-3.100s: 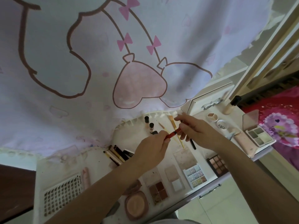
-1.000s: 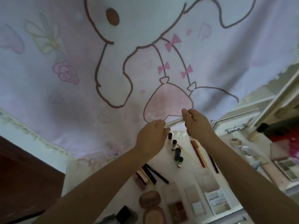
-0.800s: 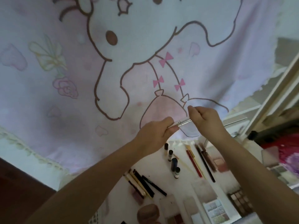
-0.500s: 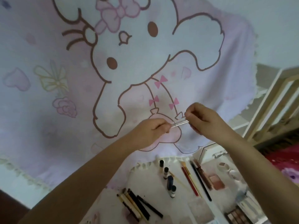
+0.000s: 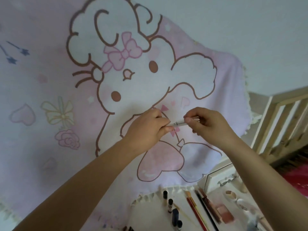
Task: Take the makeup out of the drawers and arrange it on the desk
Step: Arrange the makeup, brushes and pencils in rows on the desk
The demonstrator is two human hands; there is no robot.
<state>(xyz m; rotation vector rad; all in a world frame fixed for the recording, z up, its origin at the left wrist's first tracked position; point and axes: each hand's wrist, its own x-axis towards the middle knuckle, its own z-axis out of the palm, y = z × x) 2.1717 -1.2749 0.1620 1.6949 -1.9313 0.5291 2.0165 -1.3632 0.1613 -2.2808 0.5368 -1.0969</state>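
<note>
A thin silver-white makeup pen (image 5: 178,122) is being held in the air, in front of a pink hanging cloth with a cartoon bunny drawn in brown lines (image 5: 126,77), well above the desk. The pen is lying almost level, a little higher at its right end. There is a small dark mark on its barrel, but it is too small to read. The left hand (image 5: 146,130) is pinching the left end of the pen with thumb and curled fingers. The right hand (image 5: 208,125) is gripping the right end in the same way, with the fingers curled round it.

Below, at the bottom edge, the white desk (image 5: 150,214) is carrying other makeup. Four small upright tubes with dark caps (image 5: 170,205) are standing in a loose row. To their right several long pencils (image 5: 196,210) are lying side by side, red, yellow, black and brownish; the blur is not letting me count them surely. Next to them a pink rectangular compact (image 5: 223,212) is lying. A pale wooden slatted frame (image 5: 283,124) is standing at the right.
</note>
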